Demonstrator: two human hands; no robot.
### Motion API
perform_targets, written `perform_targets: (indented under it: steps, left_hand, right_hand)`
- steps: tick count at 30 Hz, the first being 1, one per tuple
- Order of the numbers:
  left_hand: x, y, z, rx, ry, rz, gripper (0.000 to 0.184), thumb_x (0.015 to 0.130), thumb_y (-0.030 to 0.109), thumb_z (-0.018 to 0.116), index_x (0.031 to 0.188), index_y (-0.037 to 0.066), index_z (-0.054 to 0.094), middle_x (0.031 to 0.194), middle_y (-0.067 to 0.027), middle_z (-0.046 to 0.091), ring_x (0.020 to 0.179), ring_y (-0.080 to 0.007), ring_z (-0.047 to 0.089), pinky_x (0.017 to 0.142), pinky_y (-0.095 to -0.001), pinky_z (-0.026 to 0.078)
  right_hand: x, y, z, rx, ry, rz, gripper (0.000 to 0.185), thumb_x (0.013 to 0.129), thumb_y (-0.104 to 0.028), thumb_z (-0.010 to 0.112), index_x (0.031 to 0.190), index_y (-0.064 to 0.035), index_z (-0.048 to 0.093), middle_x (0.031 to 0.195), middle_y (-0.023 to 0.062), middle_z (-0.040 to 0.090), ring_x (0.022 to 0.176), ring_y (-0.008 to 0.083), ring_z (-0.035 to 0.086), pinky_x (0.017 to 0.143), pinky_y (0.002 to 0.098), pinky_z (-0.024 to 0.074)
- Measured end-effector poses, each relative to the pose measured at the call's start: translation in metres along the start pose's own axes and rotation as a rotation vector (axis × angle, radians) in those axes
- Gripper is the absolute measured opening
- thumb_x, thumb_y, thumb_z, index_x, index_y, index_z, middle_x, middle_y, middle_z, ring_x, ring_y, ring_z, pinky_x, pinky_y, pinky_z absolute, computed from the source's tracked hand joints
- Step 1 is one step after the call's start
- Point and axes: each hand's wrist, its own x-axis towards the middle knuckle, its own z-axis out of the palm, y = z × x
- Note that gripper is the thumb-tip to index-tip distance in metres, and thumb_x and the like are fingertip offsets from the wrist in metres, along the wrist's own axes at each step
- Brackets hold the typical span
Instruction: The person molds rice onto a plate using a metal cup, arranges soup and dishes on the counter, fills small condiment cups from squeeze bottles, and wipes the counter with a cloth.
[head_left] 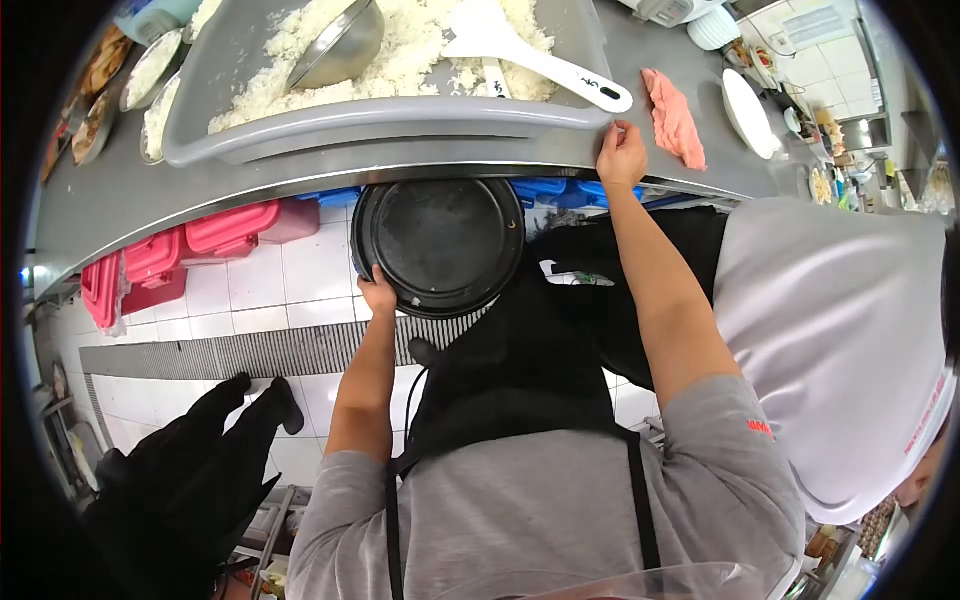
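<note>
In the head view, the left hand [378, 292] is closed on the near left side of a round black lid [435, 245], at its rim; the fingers below are hidden. This lid is in front of the person, lower than the edge of the counter [110, 205]. The right hand [624, 157] has its fingers bent at the counter edge, just beside the corner of a gray tub [360, 118]; I cannot tell if it grips anything. In the tub there are rice [420, 78], a metal bowl [345, 45] and a white paddle [555, 70], whose handle lies over the rim. A pink cloth [672, 118] lies to the right.
</note>
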Motion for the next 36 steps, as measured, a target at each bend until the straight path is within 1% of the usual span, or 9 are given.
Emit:
perform_targets:
  steps: [15, 19, 24, 27, 28, 29, 31, 33, 36]
  left_hand:
    - [-0.018, 0.028, -0.003, 0.153, 0.16, 0.141, 0.062, 0.085, 0.039, 0.045, 0.11, -0.018, 0.039, 0.11, -0.0331, 0.045, 0.105, -0.0417, 0.043, 0.091, -0.0393, 0.034]
    - [-0.018, 0.028, -0.009, 0.152, 0.074, 0.137, 0.063, 0.085, 0.046, 0.039, 0.116, -0.009, 0.04, 0.112, -0.0275, 0.046, 0.106, -0.0402, 0.043, 0.089, -0.0419, 0.036]
    - [-0.017, 0.032, -0.017, 0.191, 0.019, 0.016, 0.076, 0.081, 0.058, 0.036, 0.123, -0.006, 0.033, 0.126, -0.0253, 0.033, 0.115, -0.0395, 0.036, 0.093, -0.0463, 0.031]
    - [-0.011, 0.013, -0.021, 0.105, 0.112, -0.015, 0.072, 0.084, 0.053, 0.036, 0.123, -0.008, 0.033, 0.128, -0.0251, 0.031, 0.117, -0.0396, 0.03, 0.096, -0.0432, 0.029]
    - [-0.012, 0.01, -0.036, 0.011, 0.092, 0.106, 0.061, 0.087, 0.047, 0.036, 0.109, -0.009, 0.048, 0.115, -0.0281, 0.044, 0.106, -0.0397, 0.041, 0.089, -0.043, 0.034]
    - [-0.018, 0.005, -0.047, -0.09, 0.128, 0.131, 0.053, 0.088, 0.042, 0.038, 0.089, -0.007, 0.058, 0.088, -0.0222, 0.057, 0.081, -0.0311, 0.053, 0.074, -0.039, 0.04]
    - [-0.031, -0.005, -0.077, -0.28, -0.026, -0.001, 0.046, 0.088, 0.038, 0.041, 0.071, -0.002, 0.057, 0.063, -0.0093, 0.055, 0.058, -0.0177, 0.05, 0.057, -0.0307, 0.039]
    - [-0.042, -0.018, -0.113, -0.238, -0.1, -0.154, 0.042, 0.087, 0.036, 0.043, 0.067, 0.001, 0.054, 0.055, -0.0021, 0.046, 0.054, -0.0087, 0.043, 0.051, -0.0237, 0.035]
    - [-0.048, -0.052, -0.151, -0.183, 0.077, -0.129, 0.034, 0.086, 0.031, 0.045, 0.067, 0.005, 0.051, 0.053, 0.002, 0.039, 0.047, -0.007, 0.037, 0.043, -0.0234, 0.03]
  right_hand:
    - [-0.002, -0.001, -0.002, -0.026, -0.029, 0.04, 0.021, 0.08, -0.031, 0.053, 0.091, -0.0139, 0.055, 0.067, 0.0074, 0.059, 0.068, 0.0297, 0.057, 0.061, 0.0431, 0.0421]
    - [-0.004, -0.004, -0.004, -0.026, -0.034, 0.081, 0.021, 0.079, -0.034, 0.053, 0.089, -0.0163, 0.055, 0.065, 0.006, 0.059, 0.066, 0.0291, 0.057, 0.06, 0.0422, 0.0428]
    - [-0.002, -0.002, -0.002, -0.031, -0.031, 0.068, 0.022, 0.079, -0.037, 0.052, 0.088, -0.017, 0.055, 0.066, 0.0057, 0.059, 0.065, 0.0284, 0.058, 0.058, 0.0427, 0.0427]
    - [-0.002, -0.004, -0.003, -0.06, -0.064, 0.102, 0.022, 0.079, -0.037, 0.052, 0.089, -0.0171, 0.054, 0.066, 0.0057, 0.059, 0.065, 0.0288, 0.058, 0.058, 0.0428, 0.0427]
    - [-0.001, -0.001, -0.002, -0.057, -0.071, 0.09, 0.023, 0.08, -0.037, 0.051, 0.09, -0.017, 0.054, 0.066, 0.0057, 0.059, 0.065, 0.0292, 0.058, 0.058, 0.0428, 0.0427]
    - [-0.002, -0.001, -0.001, -0.05, -0.083, 0.098, 0.023, 0.08, -0.037, 0.051, 0.09, -0.0169, 0.054, 0.067, 0.0058, 0.059, 0.066, 0.0292, 0.058, 0.058, 0.0428, 0.0427]
    - [-0.001, -0.005, -0.006, -0.042, -0.103, 0.112, 0.023, 0.08, -0.037, 0.051, 0.09, -0.0167, 0.054, 0.067, 0.0059, 0.059, 0.066, 0.0293, 0.058, 0.058, 0.0429, 0.0426]
    - [-0.004, -0.008, -0.007, -0.055, -0.103, 0.104, 0.023, 0.08, -0.036, 0.05, 0.091, -0.016, 0.055, 0.066, 0.0062, 0.059, 0.068, 0.0289, 0.058, 0.06, 0.0425, 0.0427]
    - [0.0, -0.005, -0.006, -0.067, -0.111, 0.118, 0.025, 0.08, -0.036, 0.051, 0.093, -0.0149, 0.055, 0.068, 0.007, 0.06, 0.07, 0.0296, 0.058, 0.062, 0.0416, 0.0431]
